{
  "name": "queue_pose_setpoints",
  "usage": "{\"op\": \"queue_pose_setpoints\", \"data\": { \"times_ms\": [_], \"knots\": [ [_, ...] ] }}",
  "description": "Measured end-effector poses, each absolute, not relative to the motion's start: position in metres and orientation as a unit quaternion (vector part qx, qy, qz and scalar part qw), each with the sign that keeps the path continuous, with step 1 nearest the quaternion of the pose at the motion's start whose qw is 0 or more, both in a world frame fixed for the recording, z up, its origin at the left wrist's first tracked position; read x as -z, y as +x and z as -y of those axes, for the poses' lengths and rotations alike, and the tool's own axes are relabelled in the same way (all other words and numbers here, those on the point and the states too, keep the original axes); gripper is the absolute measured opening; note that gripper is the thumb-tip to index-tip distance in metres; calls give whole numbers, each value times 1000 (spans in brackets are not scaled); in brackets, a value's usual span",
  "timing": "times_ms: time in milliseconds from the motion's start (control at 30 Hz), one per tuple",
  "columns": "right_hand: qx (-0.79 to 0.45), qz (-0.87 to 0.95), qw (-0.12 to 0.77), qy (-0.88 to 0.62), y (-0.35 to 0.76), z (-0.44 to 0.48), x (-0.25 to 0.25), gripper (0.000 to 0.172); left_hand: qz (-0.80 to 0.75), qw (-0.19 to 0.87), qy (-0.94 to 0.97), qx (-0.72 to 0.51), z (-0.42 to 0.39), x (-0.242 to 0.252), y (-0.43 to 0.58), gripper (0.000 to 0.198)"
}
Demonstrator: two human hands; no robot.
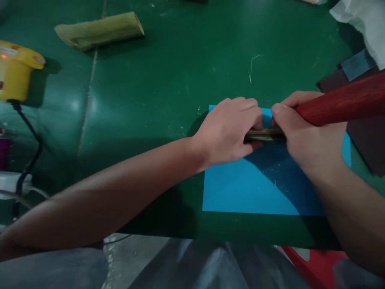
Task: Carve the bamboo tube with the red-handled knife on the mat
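My left hand point(230, 130) is closed around one end of a narrow brown strip, perhaps bamboo point(265, 135). Its fingers curl over the strip, just above a blue sheet point(231, 188). At the strip's other end, my right hand point(309, 130) grips a tool with a thick red wooden handle point(343, 100), which slants up to the right. The working end of this tool is hidden by the fingers. Whether the right hand also holds the strip, I cannot tell. Small pale shavings point(274, 183) lie on the blue sheet below the hands.
A cut bamboo piece point(100, 30) lies at the back left of the green table point(150, 92). A yellow corded device point(18, 72) stands at the left edge, near a white plug block point(13, 184). Dark sheets point(368, 136) and white plastic point(363, 24) are at right.
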State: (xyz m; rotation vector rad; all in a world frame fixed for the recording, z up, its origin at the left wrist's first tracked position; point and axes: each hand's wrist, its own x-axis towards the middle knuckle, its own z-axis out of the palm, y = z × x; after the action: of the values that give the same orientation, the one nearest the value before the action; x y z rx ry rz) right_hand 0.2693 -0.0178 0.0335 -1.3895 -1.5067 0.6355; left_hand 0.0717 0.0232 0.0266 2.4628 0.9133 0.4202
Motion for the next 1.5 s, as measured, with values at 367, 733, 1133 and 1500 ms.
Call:
{"op": "queue_pose_setpoints", "data": {
  "times_ms": [367, 733, 1133, 1500],
  "knots": [
    [-272, 592, 487, -581, 267, 21, -37, 28, -301, 190, 917, -180, -18, -24, 70, 14],
    [-280, 612, 459, -580, 272, 21, -38, 32, -284, 157, 931, -169, -15, -24, 71, 17],
    [-263, 602, 486, -577, 268, 20, -35, 30, -290, 183, 923, -174, -19, -24, 70, 13],
    [-262, 614, 454, -590, 273, 20, -38, 35, -304, 219, 912, -165, -30, -24, 68, 18]
  ]
}}
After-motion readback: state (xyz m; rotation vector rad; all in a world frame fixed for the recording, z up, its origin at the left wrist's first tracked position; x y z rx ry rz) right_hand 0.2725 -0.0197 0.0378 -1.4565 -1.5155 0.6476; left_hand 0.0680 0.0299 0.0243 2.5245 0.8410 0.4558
